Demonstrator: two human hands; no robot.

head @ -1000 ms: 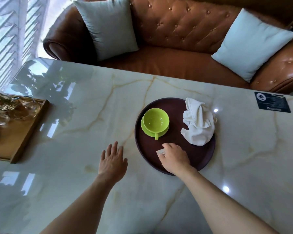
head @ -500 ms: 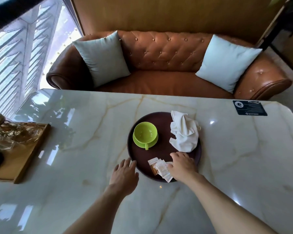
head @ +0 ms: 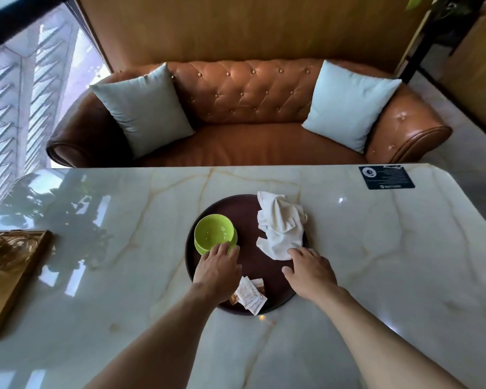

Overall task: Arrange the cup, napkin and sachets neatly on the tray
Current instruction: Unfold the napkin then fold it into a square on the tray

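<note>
I see my left hand [head: 218, 269] at the near side of the green cup [head: 214, 234], probably gripping it, at the left of the round tray [head: 237, 209]. My right hand [head: 310, 269], fingers relaxed, touches the crumpled napkin [head: 279, 224]. The sachets [head: 250, 294] lie at the tray's near edge.

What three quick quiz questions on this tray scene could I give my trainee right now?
1. True or false: the napkin lies neatly folded on the tray.
2. Which hand is at the cup? A) left hand B) right hand C) neither
3. Fill in: the sachets lie at the tray's ____ edge, nearest the person.

Key:
1. False; it is crumpled.
2. A.
3. Near.
</note>
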